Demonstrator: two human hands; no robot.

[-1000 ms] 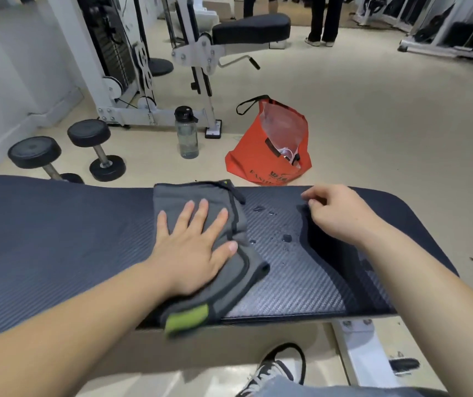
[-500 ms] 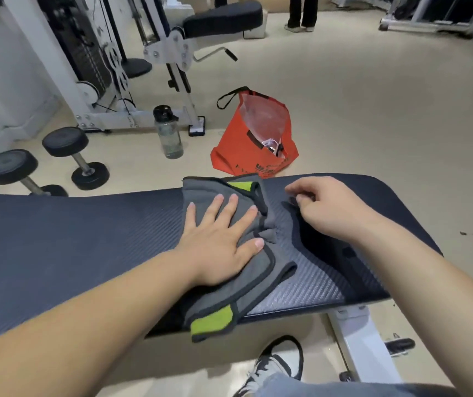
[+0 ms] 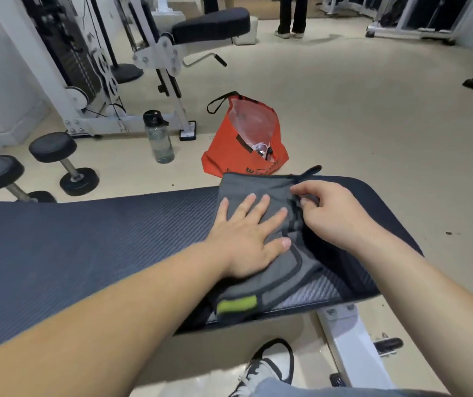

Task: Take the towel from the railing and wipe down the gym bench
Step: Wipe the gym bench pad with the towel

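A grey towel (image 3: pixel 246 190) with dark trim and a green tab lies folded across the dark padded gym bench (image 3: pixel 100 239), near its right end. My left hand (image 3: pixel 251 234) presses flat on the towel, fingers spread. My right hand (image 3: pixel 335 216) sits just right of it, thumb and fingers pinching the towel's right edge near the far side of the bench. The towel's near end hangs over the bench's front edge.
On the floor behind the bench stand an orange bag (image 3: pixel 246 144), a water bottle (image 3: pixel 159 137) and two dumbbells (image 3: pixel 63 163). A white cable machine (image 3: pixel 92 67) fills the back left. A person's legs (image 3: pixel 292 15) show far back. My shoe (image 3: pixel 266 368) is below the bench.
My left hand slid the towel rightward along the bench, over the water drops. My right hand went from resting on the bench to pinching the towel's edge.
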